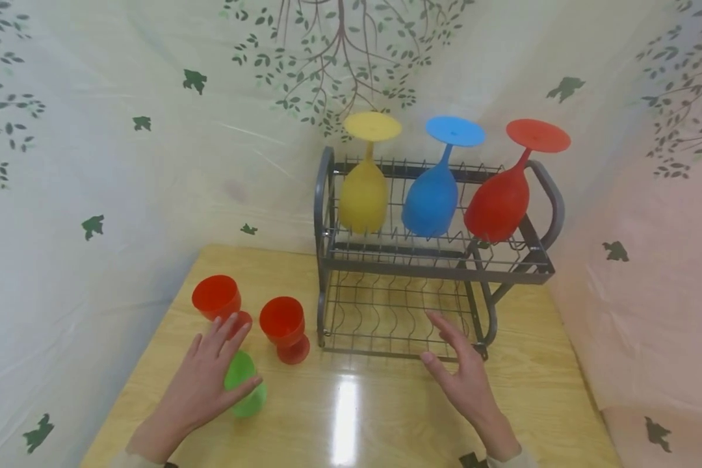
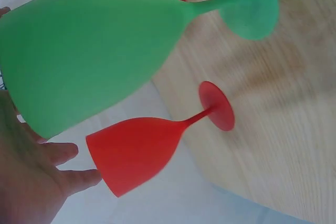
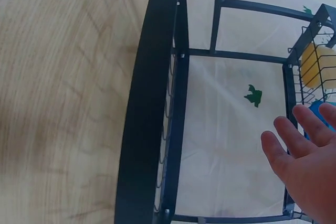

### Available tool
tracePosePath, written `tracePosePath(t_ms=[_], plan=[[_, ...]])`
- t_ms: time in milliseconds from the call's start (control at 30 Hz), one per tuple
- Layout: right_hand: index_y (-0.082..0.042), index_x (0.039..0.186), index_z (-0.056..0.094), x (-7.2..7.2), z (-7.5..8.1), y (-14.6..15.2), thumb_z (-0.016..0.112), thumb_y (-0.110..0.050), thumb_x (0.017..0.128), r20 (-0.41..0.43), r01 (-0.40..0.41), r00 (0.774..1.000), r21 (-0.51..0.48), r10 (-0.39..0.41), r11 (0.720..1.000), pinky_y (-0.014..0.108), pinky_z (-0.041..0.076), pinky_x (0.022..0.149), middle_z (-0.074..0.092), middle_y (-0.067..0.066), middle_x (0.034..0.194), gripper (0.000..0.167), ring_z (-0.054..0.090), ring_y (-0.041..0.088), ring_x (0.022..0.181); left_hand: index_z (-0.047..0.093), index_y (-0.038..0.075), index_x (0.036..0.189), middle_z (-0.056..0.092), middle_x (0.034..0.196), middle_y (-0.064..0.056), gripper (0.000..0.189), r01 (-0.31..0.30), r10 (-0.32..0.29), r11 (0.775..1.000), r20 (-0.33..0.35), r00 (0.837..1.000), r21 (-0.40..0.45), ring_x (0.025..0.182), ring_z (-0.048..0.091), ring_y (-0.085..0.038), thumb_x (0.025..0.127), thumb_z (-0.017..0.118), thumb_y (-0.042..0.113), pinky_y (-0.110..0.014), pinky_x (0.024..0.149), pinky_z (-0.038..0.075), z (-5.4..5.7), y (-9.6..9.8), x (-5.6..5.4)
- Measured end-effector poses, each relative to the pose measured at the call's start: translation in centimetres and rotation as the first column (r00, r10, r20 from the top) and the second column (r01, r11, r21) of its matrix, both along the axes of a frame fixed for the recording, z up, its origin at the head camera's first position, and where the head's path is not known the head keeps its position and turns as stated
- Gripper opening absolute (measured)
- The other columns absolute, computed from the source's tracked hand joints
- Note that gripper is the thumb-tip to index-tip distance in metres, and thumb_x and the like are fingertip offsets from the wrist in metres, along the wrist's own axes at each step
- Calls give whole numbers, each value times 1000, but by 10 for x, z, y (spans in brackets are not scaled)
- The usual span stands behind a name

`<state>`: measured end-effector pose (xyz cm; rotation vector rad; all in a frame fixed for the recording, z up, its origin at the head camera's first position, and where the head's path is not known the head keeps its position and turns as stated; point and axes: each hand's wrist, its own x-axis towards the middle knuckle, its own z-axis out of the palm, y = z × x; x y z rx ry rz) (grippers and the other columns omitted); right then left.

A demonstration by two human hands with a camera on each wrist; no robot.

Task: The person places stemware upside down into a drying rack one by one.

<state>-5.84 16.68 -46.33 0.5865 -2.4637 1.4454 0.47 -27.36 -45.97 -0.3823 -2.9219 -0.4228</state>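
My left hand [image 1: 201, 377] reaches over the left of the table, fingers spread, above a green goblet [image 1: 250, 402] that it partly covers. In the left wrist view the green goblet [image 2: 100, 45] stands large beside the hand [image 2: 29, 182], which does not grip it. Two red goblets, one [image 1: 215, 296] partly behind the fingertips and another [image 1: 283, 323] to its right, stand upright close by. With fingers extended and thumb apart, my right hand [image 1: 467, 387] hovers before a dark two-tier dish rack [image 1: 433, 269], holding nothing.
On the rack's upper tier, a yellow goblet [image 1: 364, 198], a blue goblet [image 1: 429, 201] and a red goblet [image 1: 498, 203] rest upside down, feet up. The lower wire tier [image 1: 392, 309] sits close to the wooden table [image 1: 398, 409]. Patterned cloth [image 1: 169, 149] surrounds the table behind and at the sides.
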Motion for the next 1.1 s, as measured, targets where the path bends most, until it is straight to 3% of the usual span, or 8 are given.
tracePosePath(t_ms=[233,467,733,833,1000,1100], plan=[[-16,154,49,2,-8,2,69,-6,93,23,3,1000,-11,-3,1000,17,34,110,51,12,155,66,48,18,140,51,15,153,37,162,-19,85,23,-23,1000,46,999,2,147,30,-51,85,78,57,-76,109,31,-2,-4,4],[-17,154,49,3,-7,4,69,-6,94,42,20,999,-5,-20,1000,20,35,109,51,10,155,64,52,31,135,56,19,150,41,162,-15,84,104,-101,994,75,992,-28,143,41,-48,83,77,63,-71,104,42,2,-2,4],[-14,153,50,6,-9,4,70,-6,94,42,38,998,-1,-37,999,22,36,109,51,3,156,63,54,33,134,63,20,144,49,154,-16,76,141,-137,989,100,985,-34,128,58,-40,78,87,50,-58,94,56,9,-3,4],[-10,152,50,6,-11,3,70,-7,94,53,37,998,-2,-37,999,31,39,110,51,4,156,62,54,34,134,65,22,141,54,146,-14,72,131,-128,991,128,983,-19,123,60,-36,78,89,46,-52,89,59,11,-3,6],[-12,153,50,5,-11,2,70,-7,95,77,20,997,-9,-20,1000,57,40,109,50,9,156,62,52,38,134,68,22,137,59,132,-8,66,109,-104,994,158,982,-27,112,61,-26,78,89,44,-42,83,61,14,-2,8],[-13,152,50,5,-10,1,71,-6,94,78,14,997,-12,-13,1000,58,40,108,50,8,156,62,52,38,134,68,21,135,59,129,-7,64,100,-96,995,151,984,-20,108,61,-23,78,89,43,-40,83,61,14,-2,10]])
